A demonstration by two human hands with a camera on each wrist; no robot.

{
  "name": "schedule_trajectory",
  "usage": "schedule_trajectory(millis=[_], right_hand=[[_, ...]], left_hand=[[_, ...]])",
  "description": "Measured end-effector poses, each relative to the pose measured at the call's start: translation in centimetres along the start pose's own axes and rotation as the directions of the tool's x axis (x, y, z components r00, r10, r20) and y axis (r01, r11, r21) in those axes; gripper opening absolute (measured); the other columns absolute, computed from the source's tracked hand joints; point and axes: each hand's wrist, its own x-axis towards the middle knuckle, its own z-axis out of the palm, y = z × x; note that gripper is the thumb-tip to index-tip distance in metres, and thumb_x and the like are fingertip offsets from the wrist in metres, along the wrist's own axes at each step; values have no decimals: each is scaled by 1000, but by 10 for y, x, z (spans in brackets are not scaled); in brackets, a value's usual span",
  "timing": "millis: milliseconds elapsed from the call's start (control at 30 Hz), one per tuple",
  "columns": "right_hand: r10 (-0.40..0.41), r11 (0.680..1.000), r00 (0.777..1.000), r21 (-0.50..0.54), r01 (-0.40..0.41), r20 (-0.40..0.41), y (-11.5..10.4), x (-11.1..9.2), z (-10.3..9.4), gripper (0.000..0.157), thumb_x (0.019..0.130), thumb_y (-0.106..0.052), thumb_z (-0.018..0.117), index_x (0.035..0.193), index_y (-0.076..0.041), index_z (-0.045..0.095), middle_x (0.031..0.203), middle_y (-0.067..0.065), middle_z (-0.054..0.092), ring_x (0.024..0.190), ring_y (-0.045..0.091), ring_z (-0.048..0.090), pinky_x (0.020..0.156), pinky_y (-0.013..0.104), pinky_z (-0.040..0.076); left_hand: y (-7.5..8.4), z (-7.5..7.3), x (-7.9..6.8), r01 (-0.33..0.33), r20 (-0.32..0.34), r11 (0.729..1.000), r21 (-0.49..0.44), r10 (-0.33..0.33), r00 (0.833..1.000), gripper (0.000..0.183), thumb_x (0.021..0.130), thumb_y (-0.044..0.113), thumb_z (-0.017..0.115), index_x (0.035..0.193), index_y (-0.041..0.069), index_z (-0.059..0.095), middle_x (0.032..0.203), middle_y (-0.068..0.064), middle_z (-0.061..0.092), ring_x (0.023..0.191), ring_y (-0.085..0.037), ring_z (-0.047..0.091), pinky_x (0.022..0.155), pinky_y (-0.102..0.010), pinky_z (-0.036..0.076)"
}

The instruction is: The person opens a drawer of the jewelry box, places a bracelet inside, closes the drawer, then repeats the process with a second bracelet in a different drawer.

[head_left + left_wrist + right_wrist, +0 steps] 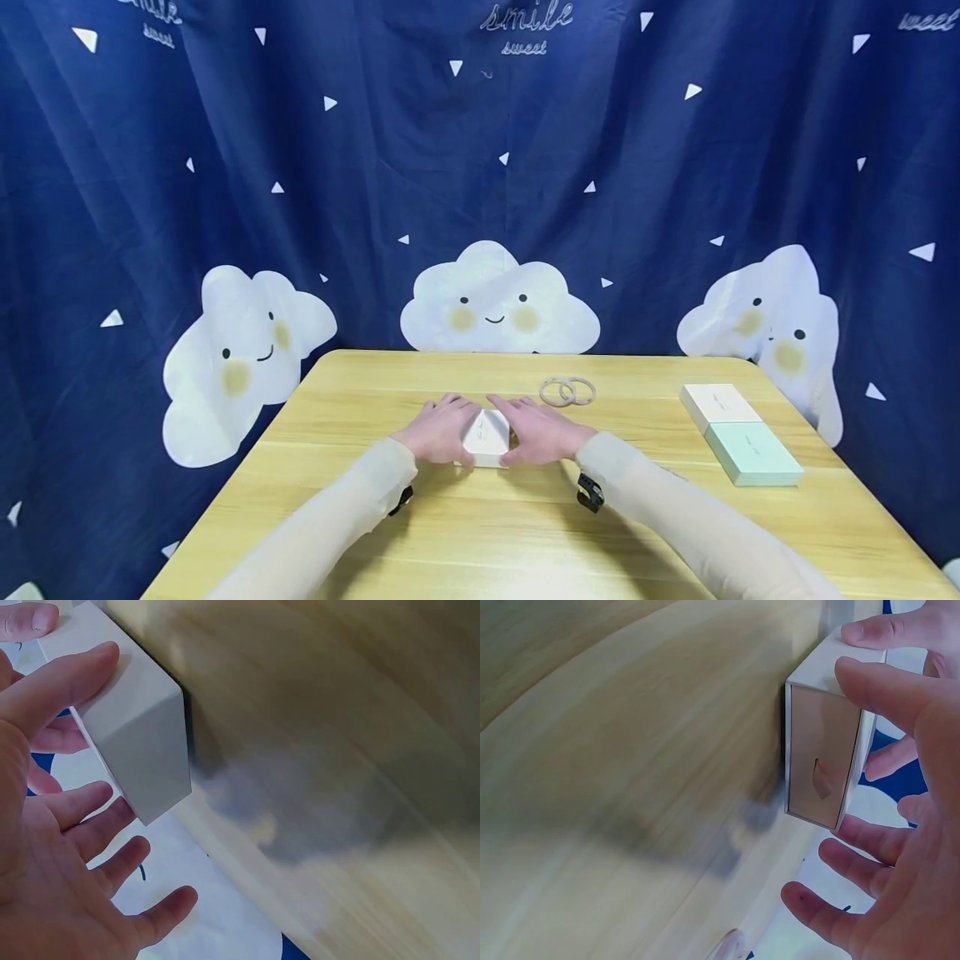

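A small white box (486, 434) lies on the wooden table between both hands. My left hand (442, 429) grips its left side, with the thumb on the near face and the index and middle fingertips at the far edge. From the other side my right hand (543, 431) grips it the same way. In the right wrist view, the box's end (823, 754) is a pinkish panel framed by the white sleeve, with a small tab in its middle. The remaining fingers of each hand spread loosely beyond the box.
Two pale rings (542, 392) lie overlapping behind my right hand. Toward the table's right side, a flat white box (720, 405) sits against a mint-green box (753, 454). A dark blue curtain (465, 183) with cloud faces hangs behind the table (480, 542).
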Motion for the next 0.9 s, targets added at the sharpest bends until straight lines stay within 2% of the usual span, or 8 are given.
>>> schedule_trajectory(millis=[300,567,900], right_hand=[[-21,1000,1000,-16,21,-1,-9,16,-1,107,80,-52,79,162,-17,19,152,9,49,134,28,51,102,46,49],[-37,999,999,-16,38,15,-23,33,4,106,82,-54,77,163,-18,18,158,7,44,140,29,46,110,50,43],[-59,998,998,-25,59,9,-37,53,19,108,81,-56,77,162,-16,18,153,9,49,137,28,49,107,49,46]], left_hand=[[-17,-11,-7,25,11,1000,-12,-25,1000,92,67,40,88,147,17,50,147,-1,53,141,-29,38,110,-66,33],[-35,-15,-19,29,4,999,-45,-29,1000,90,65,35,90,144,15,52,146,-5,55,140,-33,39,108,-66,35],[-52,-15,-33,118,29,991,-62,-117,993,90,65,29,90,145,14,52,145,-1,56,141,-30,38,110,-70,31]])
